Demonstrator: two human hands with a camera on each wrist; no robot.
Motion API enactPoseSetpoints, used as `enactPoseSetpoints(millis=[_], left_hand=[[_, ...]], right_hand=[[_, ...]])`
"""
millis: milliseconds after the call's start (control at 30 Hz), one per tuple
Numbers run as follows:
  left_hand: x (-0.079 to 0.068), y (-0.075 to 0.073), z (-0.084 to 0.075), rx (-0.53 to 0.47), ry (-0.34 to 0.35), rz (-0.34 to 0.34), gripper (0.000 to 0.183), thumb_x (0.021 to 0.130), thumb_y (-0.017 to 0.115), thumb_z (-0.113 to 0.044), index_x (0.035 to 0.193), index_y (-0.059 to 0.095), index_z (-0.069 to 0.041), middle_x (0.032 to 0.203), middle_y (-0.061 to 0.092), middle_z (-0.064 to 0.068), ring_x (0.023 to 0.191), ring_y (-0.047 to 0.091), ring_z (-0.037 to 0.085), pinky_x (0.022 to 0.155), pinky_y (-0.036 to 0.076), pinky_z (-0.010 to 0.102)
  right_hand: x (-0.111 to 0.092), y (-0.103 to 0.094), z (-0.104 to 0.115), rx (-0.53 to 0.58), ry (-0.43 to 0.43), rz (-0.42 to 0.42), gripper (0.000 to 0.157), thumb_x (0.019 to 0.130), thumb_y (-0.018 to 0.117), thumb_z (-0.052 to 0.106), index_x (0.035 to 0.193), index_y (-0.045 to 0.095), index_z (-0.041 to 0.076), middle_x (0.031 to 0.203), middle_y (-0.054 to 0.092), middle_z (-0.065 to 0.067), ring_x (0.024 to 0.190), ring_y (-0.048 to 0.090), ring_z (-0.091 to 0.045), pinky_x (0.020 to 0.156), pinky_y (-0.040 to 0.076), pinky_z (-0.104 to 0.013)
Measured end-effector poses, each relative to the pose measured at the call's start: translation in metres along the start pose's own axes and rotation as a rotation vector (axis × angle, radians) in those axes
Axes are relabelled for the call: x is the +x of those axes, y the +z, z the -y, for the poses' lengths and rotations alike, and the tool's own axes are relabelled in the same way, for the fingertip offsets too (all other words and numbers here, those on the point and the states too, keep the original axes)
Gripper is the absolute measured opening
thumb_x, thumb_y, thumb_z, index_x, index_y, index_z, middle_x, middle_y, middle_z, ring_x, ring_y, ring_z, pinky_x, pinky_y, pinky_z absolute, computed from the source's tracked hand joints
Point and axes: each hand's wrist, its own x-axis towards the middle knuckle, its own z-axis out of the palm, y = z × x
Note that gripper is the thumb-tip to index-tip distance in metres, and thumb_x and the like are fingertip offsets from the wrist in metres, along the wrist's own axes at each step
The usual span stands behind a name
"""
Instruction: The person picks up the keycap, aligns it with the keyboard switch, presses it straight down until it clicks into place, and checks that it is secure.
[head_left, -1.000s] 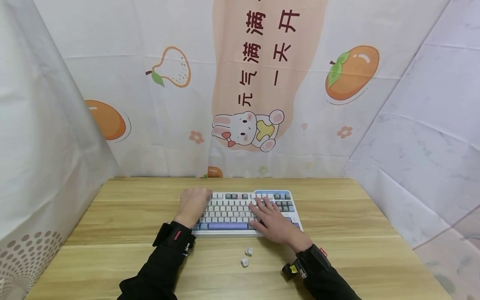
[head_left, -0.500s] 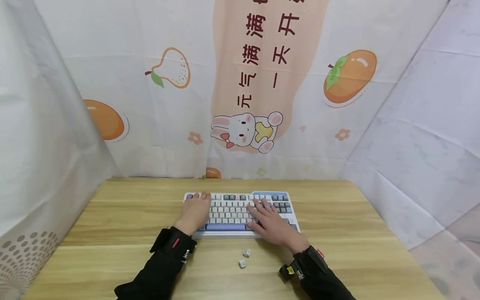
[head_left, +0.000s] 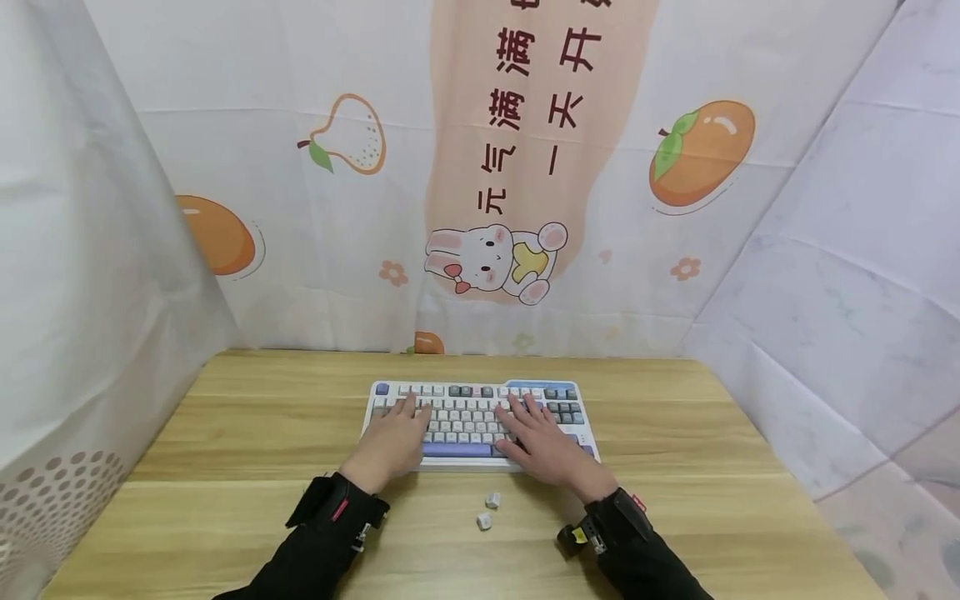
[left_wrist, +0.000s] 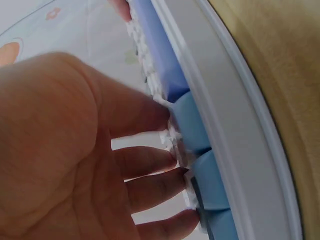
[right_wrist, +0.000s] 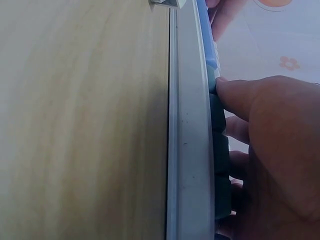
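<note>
A white keyboard [head_left: 463,415] with grey, blue and purple keys lies on the table. Over its left part rests my left hand [head_left: 392,437], fingers spread on the keys. The left wrist view shows that hand's fingertips touching keys beside the purple space bar [left_wrist: 162,57] and light blue keys [left_wrist: 210,180]. My right hand [head_left: 551,450] lies spread across the right side of the keyboard. In the right wrist view its thumb [right_wrist: 235,95] touches the bottom row near dark keys [right_wrist: 220,152]. Two loose keycaps, one [head_left: 492,500] behind the other [head_left: 483,521], sit in front of the keyboard.
The wooden table [head_left: 262,433] extends on both sides of the keyboard. A printed cloth [head_left: 360,250] hangs behind it, with more white sheeting at left and right. Dark sleeves and wrist cameras [head_left: 573,540] are near the front.
My left hand has come down from the keyboard's upper left corner toward the front and slightly right, its fingers now spread on the keys. The right hand stays in place.
</note>
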Motion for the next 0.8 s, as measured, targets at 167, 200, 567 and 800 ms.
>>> enactPoseSetpoints(millis=[167, 200, 567, 800], left_hand=[[-0.011, -0.007, -0.008, -0.067, 0.116, -0.002, 0.039, 0.093, 0.054, -0.017, 0.129, 0.057, -0.002, 0.134, 0.05, 0.024, 0.123, 0.045, 0.042, 0.094, 0.041, 0.055], [-0.012, -0.008, -0.01, -0.09, 0.153, -0.005, 0.038, 0.092, 0.056, -0.018, 0.127, 0.058, -0.002, 0.131, 0.053, 0.022, 0.12, 0.048, 0.04, 0.094, 0.042, 0.053], [-0.02, -0.019, -0.048, -0.208, 0.436, 0.048, 0.051, 0.079, 0.072, -0.041, 0.12, 0.066, -0.011, 0.114, 0.067, -0.001, 0.104, 0.06, 0.012, 0.088, 0.047, 0.03], [-0.022, -0.013, -0.064, -0.19, 0.533, 0.025, 0.039, 0.075, 0.076, -0.038, 0.107, 0.07, -0.017, 0.101, 0.068, -0.009, 0.092, 0.059, 0.002, 0.08, 0.047, 0.022]], right_hand=[[0.001, -0.001, -0.001, 0.003, 0.003, -0.011, 0.059, 0.101, 0.037, 0.042, 0.15, 0.028, 0.011, 0.155, 0.018, -0.019, 0.14, 0.008, -0.04, 0.109, 0.012, -0.059], [0.002, -0.001, -0.001, 0.0, 0.003, -0.008, 0.059, 0.101, 0.037, 0.043, 0.15, 0.027, 0.012, 0.155, 0.018, -0.019, 0.14, 0.008, -0.04, 0.109, 0.012, -0.058], [0.004, -0.003, 0.0, -0.011, 0.005, -0.009, 0.059, 0.101, 0.036, 0.044, 0.15, 0.029, 0.011, 0.155, 0.019, -0.019, 0.14, 0.008, -0.041, 0.108, 0.012, -0.059], [0.0, 0.0, -0.001, -0.016, 0.0, -0.006, 0.059, 0.101, 0.037, 0.043, 0.15, 0.028, 0.01, 0.154, 0.019, -0.021, 0.14, 0.008, -0.042, 0.108, 0.013, -0.06]])
